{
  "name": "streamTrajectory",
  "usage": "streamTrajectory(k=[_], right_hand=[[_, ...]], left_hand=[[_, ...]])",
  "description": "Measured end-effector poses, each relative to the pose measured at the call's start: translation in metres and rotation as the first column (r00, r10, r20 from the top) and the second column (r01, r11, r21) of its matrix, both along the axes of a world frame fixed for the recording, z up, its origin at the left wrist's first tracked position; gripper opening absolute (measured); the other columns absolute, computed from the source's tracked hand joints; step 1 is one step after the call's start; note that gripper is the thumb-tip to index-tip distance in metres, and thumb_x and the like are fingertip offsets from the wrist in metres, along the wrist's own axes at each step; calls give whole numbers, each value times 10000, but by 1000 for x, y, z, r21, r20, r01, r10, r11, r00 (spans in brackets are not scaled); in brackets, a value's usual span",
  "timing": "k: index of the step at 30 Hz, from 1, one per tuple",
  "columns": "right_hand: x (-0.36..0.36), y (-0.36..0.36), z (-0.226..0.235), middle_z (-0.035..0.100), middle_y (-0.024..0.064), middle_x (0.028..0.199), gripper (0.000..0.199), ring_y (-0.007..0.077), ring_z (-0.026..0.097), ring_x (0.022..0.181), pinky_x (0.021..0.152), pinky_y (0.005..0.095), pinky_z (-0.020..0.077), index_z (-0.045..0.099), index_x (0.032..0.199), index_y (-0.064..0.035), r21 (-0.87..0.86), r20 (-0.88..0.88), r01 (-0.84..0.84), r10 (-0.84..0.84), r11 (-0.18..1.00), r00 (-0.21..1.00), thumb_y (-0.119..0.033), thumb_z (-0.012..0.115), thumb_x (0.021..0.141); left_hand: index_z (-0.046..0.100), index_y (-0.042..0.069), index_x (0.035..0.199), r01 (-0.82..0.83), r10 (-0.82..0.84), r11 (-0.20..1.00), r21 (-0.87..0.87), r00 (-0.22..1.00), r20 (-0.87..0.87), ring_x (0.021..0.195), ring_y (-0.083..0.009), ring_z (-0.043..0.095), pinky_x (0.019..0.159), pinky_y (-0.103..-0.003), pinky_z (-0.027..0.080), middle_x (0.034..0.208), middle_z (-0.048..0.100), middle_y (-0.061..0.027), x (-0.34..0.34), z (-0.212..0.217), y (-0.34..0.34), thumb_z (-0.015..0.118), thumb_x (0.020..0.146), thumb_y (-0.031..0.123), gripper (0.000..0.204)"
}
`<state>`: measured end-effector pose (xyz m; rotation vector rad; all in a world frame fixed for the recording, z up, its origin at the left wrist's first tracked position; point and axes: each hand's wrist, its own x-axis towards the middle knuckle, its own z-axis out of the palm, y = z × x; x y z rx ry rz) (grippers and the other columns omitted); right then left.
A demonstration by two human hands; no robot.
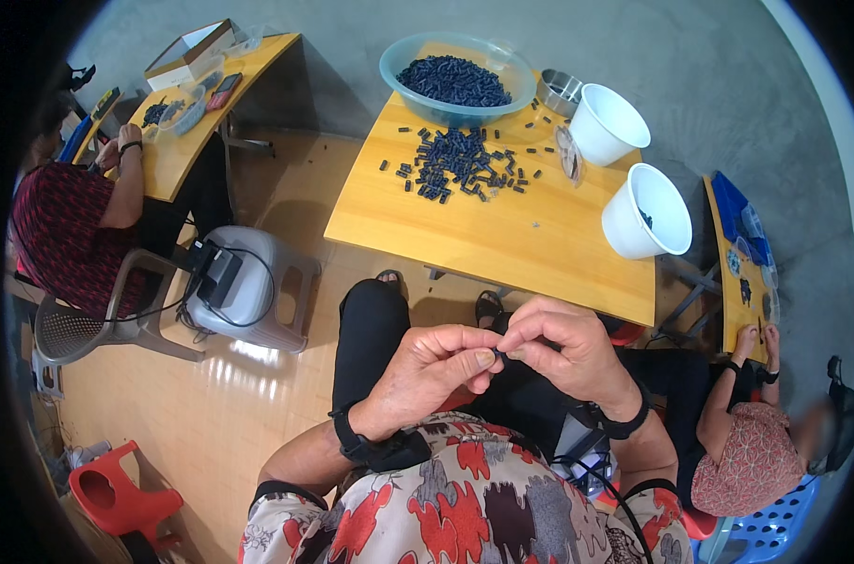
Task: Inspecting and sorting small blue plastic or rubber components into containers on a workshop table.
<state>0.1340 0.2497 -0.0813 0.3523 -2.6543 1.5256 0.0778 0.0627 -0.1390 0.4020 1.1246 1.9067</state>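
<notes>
My left hand (429, 370) and my right hand (566, 350) meet above my lap, just short of the table's front edge. Thumbs and forefingers of both are pinched together around a small dark piece (501, 352); the fingertips cover most of it, so its shape cannot be made out. Beyond them on the yellow table (502, 235) lies a loose pile of small dark blue-black block-shaped parts (458, 158). Many more such parts fill a translucent bluish basin (389, 70) at the back.
Two white buckets (593, 141) stand at the table's right, the nearer white bucket (624, 226) with a few dark parts inside. Behind them is a metal bowl (561, 92). Co-workers sit at tables left and right. A grey stool (248, 282) with cables is at left.
</notes>
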Motion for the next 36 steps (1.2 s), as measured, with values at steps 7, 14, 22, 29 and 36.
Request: streamTrajectory(k=[7, 14, 22, 29, 36], right_hand=[[-1, -3, -7, 593, 52, 816, 124, 163, 590, 741, 651, 259, 470, 640, 843, -25, -14, 8, 56, -56, 998, 998, 54, 615, 751], [5, -7, -14, 604, 46, 810, 144, 109, 591, 703, 611, 235, 475, 616, 899, -19, -153, 169, 118, -91, 981, 981, 52, 617, 774], [7, -11, -33, 614, 44, 808, 119, 93, 591, 675, 585, 218, 474, 610, 853, -18, -358, 71, 189, -175, 915, 982, 39, 659, 761], [6, -11, -30, 604, 70, 798, 139, 159, 608, 686, 581, 256, 483, 626, 827, -31, -24, -161, 130, -132, 991, 978, 44, 672, 719], [-3, -10, -40, 593, 81, 796, 152, 206, 608, 684, 575, 276, 491, 623, 822, -26, 115, -330, 115, -71, 987, 941, 45, 674, 697]], left_hand=[[624, -20, 1034, -10, 10, 1000, 22, 1000, -12, 680, -88, 574, 649, -217, 487, 857, 641, -57, -1, -5, -1, 559, 886, 38, 172], [621, -22, 1041, -51, 50, 999, -6, 997, -55, 703, -87, 579, 663, -217, 490, 864, 643, -57, 2, -5, -3, 562, 881, 22, 175], [616, -27, 1049, -56, 57, 998, 20, 997, -46, 711, -86, 582, 667, -220, 493, 872, 644, -58, 1, -4, -4, 556, 884, 18, 182], [628, -17, 1043, -84, 84, 996, 8, 996, -43, 691, -48, 556, 624, -179, 476, 830, 638, -31, 3, -8, -3, 564, 894, 59, 180], [625, -25, 1026, -63, 62, 997, -49, 998, -33, 707, -82, 585, 663, -219, 490, 857, 648, -53, -5, -14, -2, 555, 884, 27, 166]])
